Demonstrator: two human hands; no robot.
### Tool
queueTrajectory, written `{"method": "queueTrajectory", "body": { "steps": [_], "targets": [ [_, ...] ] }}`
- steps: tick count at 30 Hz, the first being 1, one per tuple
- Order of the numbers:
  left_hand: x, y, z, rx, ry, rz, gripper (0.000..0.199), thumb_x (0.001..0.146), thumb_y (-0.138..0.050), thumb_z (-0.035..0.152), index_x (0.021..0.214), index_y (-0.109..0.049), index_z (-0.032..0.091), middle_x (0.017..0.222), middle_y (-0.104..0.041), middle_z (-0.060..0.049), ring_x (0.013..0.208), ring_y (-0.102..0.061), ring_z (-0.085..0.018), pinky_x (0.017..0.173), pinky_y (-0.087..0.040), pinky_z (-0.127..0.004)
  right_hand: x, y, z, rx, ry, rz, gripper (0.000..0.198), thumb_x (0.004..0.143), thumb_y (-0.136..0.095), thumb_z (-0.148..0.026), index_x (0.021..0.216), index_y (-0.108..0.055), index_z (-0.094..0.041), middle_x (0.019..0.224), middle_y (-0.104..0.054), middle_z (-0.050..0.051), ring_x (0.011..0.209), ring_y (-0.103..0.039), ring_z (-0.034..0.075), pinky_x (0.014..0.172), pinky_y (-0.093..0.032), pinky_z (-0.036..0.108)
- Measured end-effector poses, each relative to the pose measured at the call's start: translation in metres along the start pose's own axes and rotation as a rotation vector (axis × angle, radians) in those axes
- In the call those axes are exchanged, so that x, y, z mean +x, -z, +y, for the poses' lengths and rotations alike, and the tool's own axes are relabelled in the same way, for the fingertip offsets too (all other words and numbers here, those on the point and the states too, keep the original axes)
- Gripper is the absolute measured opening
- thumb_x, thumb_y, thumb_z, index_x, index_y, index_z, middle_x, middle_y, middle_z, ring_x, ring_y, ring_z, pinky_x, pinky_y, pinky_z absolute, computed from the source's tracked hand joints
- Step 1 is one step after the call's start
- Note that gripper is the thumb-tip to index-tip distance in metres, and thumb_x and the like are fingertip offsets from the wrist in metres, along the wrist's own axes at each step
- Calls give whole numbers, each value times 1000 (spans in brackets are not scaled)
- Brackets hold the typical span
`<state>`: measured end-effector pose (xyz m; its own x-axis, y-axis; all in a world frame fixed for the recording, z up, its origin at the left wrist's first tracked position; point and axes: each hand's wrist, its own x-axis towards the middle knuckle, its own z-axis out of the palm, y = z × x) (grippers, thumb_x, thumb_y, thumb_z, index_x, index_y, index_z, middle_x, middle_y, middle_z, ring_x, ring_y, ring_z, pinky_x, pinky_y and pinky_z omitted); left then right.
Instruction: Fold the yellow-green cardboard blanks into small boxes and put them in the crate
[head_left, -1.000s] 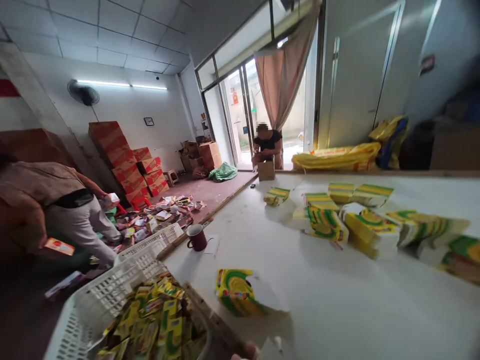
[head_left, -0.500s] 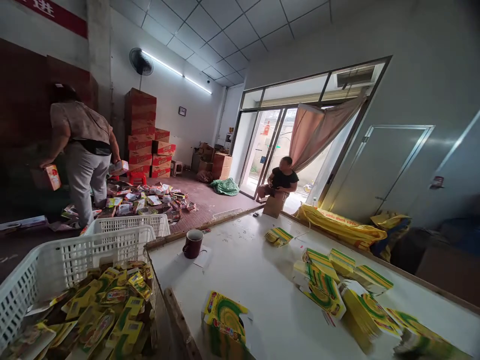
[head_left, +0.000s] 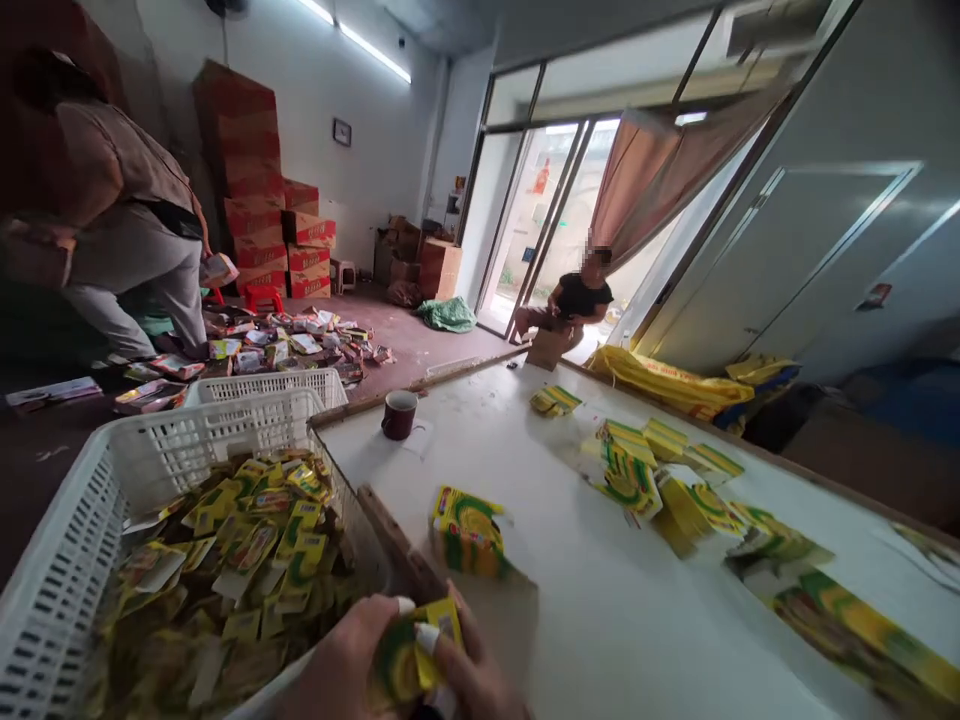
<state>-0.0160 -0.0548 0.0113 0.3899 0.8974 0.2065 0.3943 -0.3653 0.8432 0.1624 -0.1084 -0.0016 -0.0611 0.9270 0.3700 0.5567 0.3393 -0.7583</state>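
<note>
At the bottom of the view, a small yellow-and-green card box (head_left: 401,660) is between my two hands. My left hand (head_left: 341,655) grips it from the left, with a white covering on a fingertip. On its other side my right hand (head_left: 474,665) holds it, a white-tipped digit pressing on the printed face. The undersides of both hands are out of frame. Just beyond, a stack of flat yellow-green cartons (head_left: 469,525) lies on the white table (head_left: 555,500). To the left, a white plastic basket (head_left: 56,590) holds many folded yellow boxes (head_left: 255,545).
A dark red mug (head_left: 400,415) stands near the table's far left corner. More carton stacks (head_left: 697,510) lie on the right. One person (head_left: 142,200) bends over scattered boxes (head_left: 292,345) on the floor; another (head_left: 574,300) sits by the door. A wooden strip (head_left: 397,545) edges the table.
My hands have come into view holding the small box. The view has tilted down, showing more of the basket and table. The bending person has shifted left in view.
</note>
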Motion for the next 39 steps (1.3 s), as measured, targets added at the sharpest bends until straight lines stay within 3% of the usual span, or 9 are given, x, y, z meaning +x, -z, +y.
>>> {"method": "queueTrajectory", "body": {
  "steps": [3,5,13,19,25,28,31,35,39],
  "targets": [
    [0,10,-2,71,-12,-102,39,63,-73,23,102,-66,25,92,-73,-2,83,-71,-22,76,-59,-30,-7,8,-6,59,-28,-77,22,90,-62,-16,105,-72,-29,148,-52,7,134,-55,23,106,-48,31],
    [1,14,-2,125,-27,-154,43,61,-74,24,104,-65,23,95,-74,-4,86,-71,-24,78,-59,-32,-7,15,-10,65,-35,-134,20,87,-65,-16,101,-72,-27,143,-57,10,134,-54,24,104,-50,34],
    [14,19,1,120,-57,-173,45,65,-72,25,109,-64,20,104,-74,-7,95,-71,-25,86,-58,-36,-2,1,-12,-8,-72,1,31,88,-56,-14,115,-66,-25,144,-54,16,139,-48,26,105,-50,41],
    [20,21,-2,92,-15,-284,48,61,-75,20,108,-65,22,103,-74,-6,95,-70,-24,86,-56,-36,6,20,-6,70,6,-156,19,90,-59,-16,104,-66,-25,134,-59,14,128,-59,23,97,-54,35],
    [23,17,2,24,18,-309,48,64,-77,23,110,-62,21,105,-70,-6,99,-67,-25,91,-54,-39,-1,10,2,32,3,-67,30,91,-58,-15,119,-59,-26,143,-51,15,133,-53,25,101,-51,40],
    [26,14,0,-51,125,-207,63,60,-83,27,117,-57,22,119,-64,-9,114,-61,-28,101,-49,-43,-5,0,4,-23,-23,59,30,93,-57,-18,121,-59,-27,144,-48,16,133,-53,27,100,-53,42],
    [29,12,-7,-269,390,-48,81,49,-89,36,119,-51,20,119,-60,-11,110,-63,-30,94,-53,-45,-5,-2,6,-68,-36,158,31,93,-57,-18,122,-59,-27,142,-50,16,131,-55,28,96,-55,43],
    [28,9,-13,-695,575,-62,66,57,-85,44,108,-51,18,91,-69,-4,86,-70,-22,79,-57,-37,-5,-1,6,-107,-40,129,27,93,-57,-17,117,-62,-28,142,-52,14,130,-56,29,96,-56,44],
    [26,5,-10,-778,561,-18,55,56,-88,39,97,-58,18,76,-70,0,69,-68,-17,67,-56,-30,-7,3,5,-75,-36,74,25,93,-53,-16,112,-67,-28,137,-55,14,121,-63,27,92,-58,42]
  ]
}}
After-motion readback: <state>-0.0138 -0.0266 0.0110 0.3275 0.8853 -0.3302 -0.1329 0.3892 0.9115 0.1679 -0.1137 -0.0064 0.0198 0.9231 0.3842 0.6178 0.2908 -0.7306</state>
